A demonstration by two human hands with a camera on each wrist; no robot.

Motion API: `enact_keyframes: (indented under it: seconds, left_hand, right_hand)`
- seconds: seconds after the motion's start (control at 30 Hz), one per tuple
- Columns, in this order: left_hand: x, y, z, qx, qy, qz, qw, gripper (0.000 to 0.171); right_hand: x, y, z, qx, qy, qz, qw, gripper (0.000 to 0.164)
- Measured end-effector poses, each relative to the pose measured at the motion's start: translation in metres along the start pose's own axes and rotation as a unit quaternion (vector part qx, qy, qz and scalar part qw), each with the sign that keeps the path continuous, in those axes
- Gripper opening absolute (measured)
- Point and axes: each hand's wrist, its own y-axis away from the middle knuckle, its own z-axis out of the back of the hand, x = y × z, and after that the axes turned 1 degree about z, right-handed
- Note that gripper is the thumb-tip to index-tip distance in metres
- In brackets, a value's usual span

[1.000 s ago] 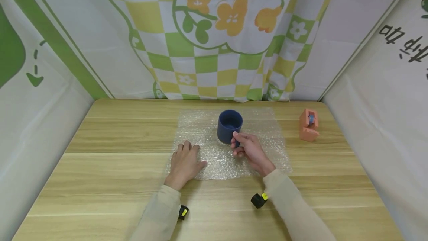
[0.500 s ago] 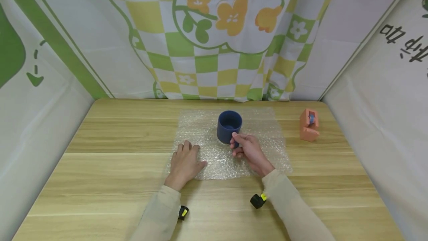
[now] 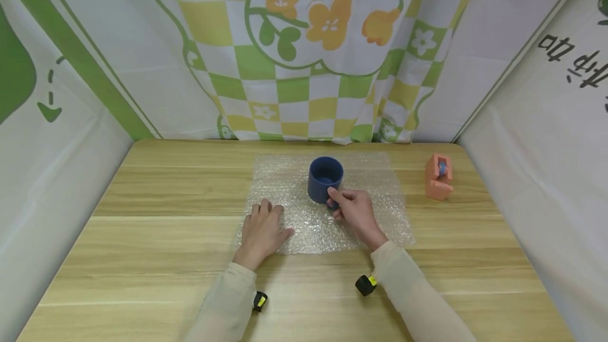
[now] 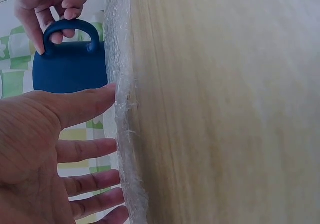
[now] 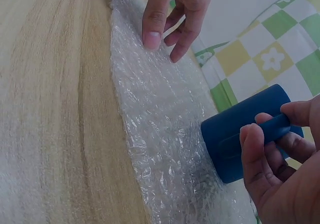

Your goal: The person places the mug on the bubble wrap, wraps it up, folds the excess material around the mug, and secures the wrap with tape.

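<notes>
A dark blue mug (image 3: 319, 183) stands upright on a sheet of bubble wrap (image 3: 309, 234), its opening facing up. My right hand (image 3: 357, 214) grips the mug's handle between thumb and curled fingers, as the right wrist view shows with the handle (image 5: 275, 128) inside the grasp. On the left part of the wrap, my left hand (image 3: 263, 232) rests with its fingertips down and its fingers spread, holding nothing. In the left wrist view the left thumb (image 4: 87, 106) and fingertips touch the wrap's surface, below the mug (image 4: 70, 69).
An orange tape dispenser (image 3: 438, 177) with a blue roll stands at the right of the wooden table (image 3: 166, 236). A patterned curtain (image 3: 304, 88) hangs along the back edge, and pale fabric walls rise on both sides. Black wrist devices (image 3: 366, 285) show near both sleeves.
The mug has barely shifted left with my right hand on its handle, and the right fingers have closed more around it. My left hand has stayed in place.
</notes>
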Motion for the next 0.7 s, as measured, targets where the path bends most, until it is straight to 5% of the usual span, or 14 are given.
enact_keyframes:
  seconds: [0.7]
  left_hand:
    - [0.0, 0.0, -0.001, -0.004, 0.0, 0.004, 1.0, 0.06]
  right_hand:
    - [-0.003, 0.008, -0.017, -0.029, -0.009, 0.011, 0.999, 0.039]
